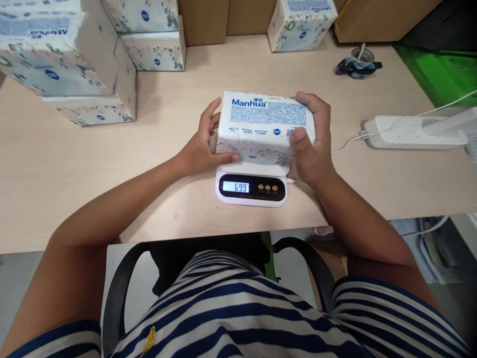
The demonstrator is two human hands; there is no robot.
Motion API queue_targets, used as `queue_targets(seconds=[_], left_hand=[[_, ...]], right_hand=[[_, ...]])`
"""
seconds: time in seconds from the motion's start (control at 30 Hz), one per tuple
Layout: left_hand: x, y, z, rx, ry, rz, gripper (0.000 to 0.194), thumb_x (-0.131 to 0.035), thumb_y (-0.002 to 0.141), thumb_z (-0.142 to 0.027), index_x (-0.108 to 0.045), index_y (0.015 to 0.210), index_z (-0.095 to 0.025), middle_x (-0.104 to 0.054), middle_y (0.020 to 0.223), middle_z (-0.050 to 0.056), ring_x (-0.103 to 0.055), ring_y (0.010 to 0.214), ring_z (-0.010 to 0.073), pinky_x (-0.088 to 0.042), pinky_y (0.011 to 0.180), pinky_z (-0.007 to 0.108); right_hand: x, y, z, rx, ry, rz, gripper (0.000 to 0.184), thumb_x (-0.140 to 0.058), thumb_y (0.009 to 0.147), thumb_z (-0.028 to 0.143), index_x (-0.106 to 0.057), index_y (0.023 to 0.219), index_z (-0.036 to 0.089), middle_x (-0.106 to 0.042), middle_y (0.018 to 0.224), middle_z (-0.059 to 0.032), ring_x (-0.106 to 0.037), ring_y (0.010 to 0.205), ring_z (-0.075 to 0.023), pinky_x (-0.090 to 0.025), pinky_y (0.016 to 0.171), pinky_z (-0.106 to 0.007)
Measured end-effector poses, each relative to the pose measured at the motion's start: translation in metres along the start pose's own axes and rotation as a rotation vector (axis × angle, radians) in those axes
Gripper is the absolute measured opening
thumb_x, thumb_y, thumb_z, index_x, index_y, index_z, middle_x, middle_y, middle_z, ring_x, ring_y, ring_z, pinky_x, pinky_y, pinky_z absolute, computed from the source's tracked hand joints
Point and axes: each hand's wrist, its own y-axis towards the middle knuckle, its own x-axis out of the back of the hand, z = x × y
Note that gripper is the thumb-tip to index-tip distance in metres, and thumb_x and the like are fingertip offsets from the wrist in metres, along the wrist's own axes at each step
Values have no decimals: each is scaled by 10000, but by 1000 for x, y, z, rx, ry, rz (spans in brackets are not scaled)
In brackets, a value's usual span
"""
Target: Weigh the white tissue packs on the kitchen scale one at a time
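Observation:
A pack of tissues (pixel 257 141) with blue "Manhua" print is between my two hands, over a white digital scale (pixel 253 196). The scale's lit display reads about 69.9, and the pack covers most of its platform. My right hand (pixel 315 141) grips the pack's right end, thumb on top and fingers round the far corner. At the left end, my left hand (pixel 206 144) has its thumb along the lower front edge and its fingers spread up beside the pack. Whether the pack rests fully on the platform I cannot tell.
Stacked tissue packs (pixel 93 64) stand at the back left. Another tissue pack (pixel 301 30) sits at the back, by cardboard boxes (pixel 380 20). A small cloth-wrapped holder (pixel 359 64) and a white power strip (pixel 413 132) with cables lie right. The table's front edge is near my body.

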Motion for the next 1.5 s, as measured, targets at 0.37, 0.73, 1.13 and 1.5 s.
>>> queue_targets(seconds=[0.37,0.73,1.13,1.5], left_hand=[[0,-21,-36,221,-123,-59,1574,-1035,732,-704,-23,1872,-313,-345,1858,253,-331,1758,498,-258,1454,751],[0,-23,-35,282,-148,-142,1642,-1097,633,-643,-77,1871,-291,-315,1869,265,-339,1749,486,-278,1448,743],[45,-13,-21,71,324,-270,1086,-835,949,-581,-288,1815,-220,-337,1892,220,-383,1735,473,-275,1462,681],[103,-22,20,56,673,-689,860,-590,1106,-508,-194,1790,-171,-339,1867,273,-426,1733,394,-363,1439,611]], right_hand=[[-4,-11,-7,-136,-38,-24,888,-611,916,952,-609,1586,370,-609,1629,-163,-614,1515,-485,-464,1308,-797],[-1,-4,-19,-123,-105,98,1210,-1003,677,704,-441,1701,386,-512,1733,-163,-587,1557,-457,-505,1310,-734],[-4,51,-12,40,-216,-34,979,-1008,630,638,-602,1445,279,-584,1493,-146,-604,1495,-406,-511,1302,-659],[-148,192,-20,-115,-436,540,775,-857,812,511,-528,1464,252,-604,1577,-192,-689,1358,-378,-616,1152,-554]])
